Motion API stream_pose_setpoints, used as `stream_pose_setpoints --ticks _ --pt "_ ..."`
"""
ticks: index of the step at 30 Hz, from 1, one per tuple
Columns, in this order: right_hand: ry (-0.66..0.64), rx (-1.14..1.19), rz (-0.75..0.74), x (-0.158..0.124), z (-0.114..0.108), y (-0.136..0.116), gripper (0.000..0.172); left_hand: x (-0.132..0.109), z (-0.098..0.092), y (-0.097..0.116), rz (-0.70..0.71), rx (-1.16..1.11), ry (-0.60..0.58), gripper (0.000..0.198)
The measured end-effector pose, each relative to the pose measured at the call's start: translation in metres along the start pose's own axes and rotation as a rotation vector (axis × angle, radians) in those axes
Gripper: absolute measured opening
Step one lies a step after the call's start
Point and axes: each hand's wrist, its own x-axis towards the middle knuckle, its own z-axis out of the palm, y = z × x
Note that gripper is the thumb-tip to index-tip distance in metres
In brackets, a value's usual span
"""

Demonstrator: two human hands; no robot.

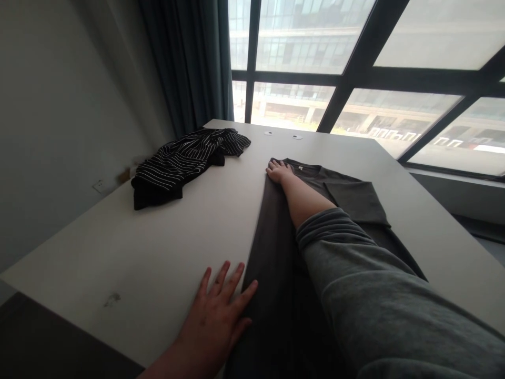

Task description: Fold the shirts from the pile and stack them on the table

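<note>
A dark grey T-shirt (pixel 272 252) lies spread lengthwise in front of me, its left side turned in to a straight edge. Its neckline, with a small pale label, faces the window, and one short sleeve lies on the right. At the far left corner of the shirt, my right hand (pixel 280 171) rests flat with its fingers extended. Nearer to me, my left hand (pixel 216 310) is open and palm down, fingers spread, partly on the table and with the thumb side against the shirt's left edge. My right forearm covers part of the shirt.
The shirt lies on a white table (pixel 189 231). A crumpled black garment with white stripes (pixel 181 163) sits at the far left. Two cable-hole covers (pixel 297 137) are near the back edge. Behind stand a dark curtain (pixel 189 63) and large windows (pixel 300 37).
</note>
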Motion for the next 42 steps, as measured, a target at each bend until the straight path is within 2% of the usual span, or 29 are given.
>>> stream_pose_setpoints --ticks 4,8,12,14,16,18,22,25,27,31,35,39,42 --pt "0.011 0.008 -0.010 0.017 0.002 -0.008 0.075 -0.002 -0.006 -0.014 -0.021 0.036 0.030 0.056" --pt "0.035 0.022 -0.039 0.022 0.000 -0.011 0.074 -0.003 -0.014 -0.019 0.007 0.065 0.022 0.053" --pt "0.125 0.010 -0.130 0.002 -0.008 -0.018 0.067 -0.004 -0.027 -0.011 0.119 0.019 -0.008 0.059" --pt "0.181 -0.014 -0.195 -0.022 -0.012 -0.027 0.064 -0.002 -0.033 -0.004 0.154 -0.061 -0.004 0.052" --pt "0.183 -0.026 -0.236 -0.056 -0.012 -0.038 0.065 0.002 -0.036 0.005 0.166 -0.156 0.012 0.040" --pt "0.144 -0.020 -0.271 -0.102 -0.006 -0.050 0.068 0.006 -0.035 0.016 0.167 -0.207 0.004 0.039" --pt "0.093 -0.002 -0.439 -0.223 0.014 -0.069 0.074 0.004 -0.022 0.035 0.178 -0.162 -0.076 0.068" --pt "0.010 0.052 -0.710 -0.314 0.029 -0.075 0.078 -0.009 -0.016 0.037 0.241 -0.136 -0.072 0.071" --pt "-0.022 0.109 -0.844 -0.362 0.035 -0.077 0.078 -0.020 -0.016 0.033 0.302 -0.123 -0.046 0.070" --pt "-0.073 0.148 -0.922 -0.421 0.033 -0.071 0.071 -0.039 -0.023 0.024 0.413 -0.088 0.049 0.055" --pt "-0.168 0.129 -0.947 -0.462 0.018 -0.054 0.071 -0.047 -0.034 0.020 0.409 -0.116 0.147 0.048" --pt "-0.181 0.171 -0.870 -0.516 0.016 -0.047 0.063 -0.042 -0.049 0.019 0.371 -0.250 0.120 0.025" --pt "-0.152 0.249 -0.771 -0.553 0.025 -0.059 0.058 -0.027 -0.051 0.018 0.288 -0.292 0.136 0.028"
